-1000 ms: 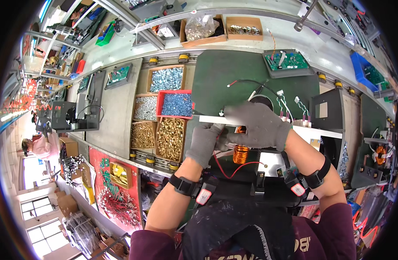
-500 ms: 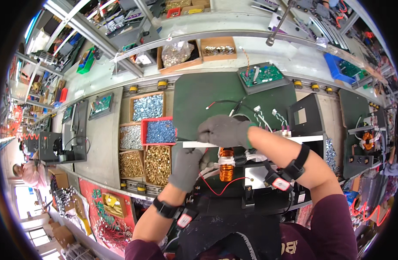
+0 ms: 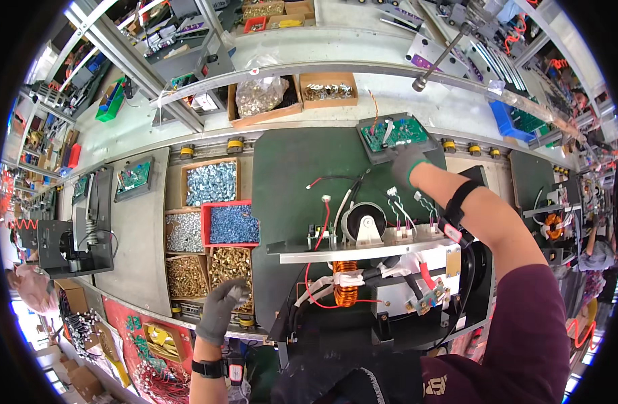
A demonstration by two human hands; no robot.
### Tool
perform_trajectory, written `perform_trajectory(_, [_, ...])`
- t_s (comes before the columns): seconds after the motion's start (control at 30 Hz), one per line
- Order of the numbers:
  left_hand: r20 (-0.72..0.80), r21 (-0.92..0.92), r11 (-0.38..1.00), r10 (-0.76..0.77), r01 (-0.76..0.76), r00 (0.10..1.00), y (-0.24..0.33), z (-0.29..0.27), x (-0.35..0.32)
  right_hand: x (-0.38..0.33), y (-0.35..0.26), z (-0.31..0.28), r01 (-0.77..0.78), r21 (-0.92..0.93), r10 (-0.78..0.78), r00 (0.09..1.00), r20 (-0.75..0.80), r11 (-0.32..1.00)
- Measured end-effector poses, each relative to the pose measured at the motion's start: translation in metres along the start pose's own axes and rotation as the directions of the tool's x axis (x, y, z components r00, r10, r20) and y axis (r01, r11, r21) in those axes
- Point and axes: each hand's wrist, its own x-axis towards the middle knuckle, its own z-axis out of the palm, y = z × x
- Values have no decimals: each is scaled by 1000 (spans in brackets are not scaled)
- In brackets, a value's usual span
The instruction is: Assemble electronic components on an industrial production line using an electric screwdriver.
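Observation:
My left hand (image 3: 221, 311), in a grey glove, is over the near edge of the bin of brass-coloured screws (image 3: 229, 266). Its fingers are curled together; a small pale bit shows at the tips, too small to name. At the near edge of a black tray (image 3: 376, 159) is my right hand (image 3: 408, 165), also gloved, its fingers mostly hidden. A green circuit board (image 3: 406, 130) lies on that tray. In front of me is a black metal chassis (image 3: 336, 330) with a copper coil (image 3: 346, 286), a white-edged metal plate (image 3: 302, 256), and a round black part (image 3: 364, 223) behind the plate.
To the left, other bins hold silver fasteners (image 3: 211, 182) and a red bin (image 3: 204, 225) holds bluish ones. Loose connector leads (image 3: 396, 198) rise behind the plate. A metal rail (image 3: 309, 67) crosses the far side, with cardboard boxes (image 3: 329, 104) beyond. More chassis stand left and right.
My hands have left the metal plate. The left went down and left to the brass screw bin; the right went away from me to the circuit board's tray. The view has shifted slightly.

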Motion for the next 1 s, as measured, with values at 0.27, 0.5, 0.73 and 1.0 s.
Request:
perform_trajectory(0.27, [-262, 159, 946, -234, 281, 936, -149, -10, 1, -5, -23, -2, 434, 118, -448, 882, 145, 893])
perform_trajectory(0.5, [-305, 174, 956, -177, 237, 936, -206, 0, 14, 24, 14, -19, -43, 329, 178, 902, -393, 943])
perform_trajectory(0.73, [-149, 494, 835, -196, 244, 969, -128, 85, 58, 102, 21, 30, -130, 542, 350, 879, -325, 830])
perform_trajectory(1.0, [-26, 736, 665, -159, 127, 987, -70, 176, 88, 38, 1, -4, 124, 414, -67, 987, -149, 902])
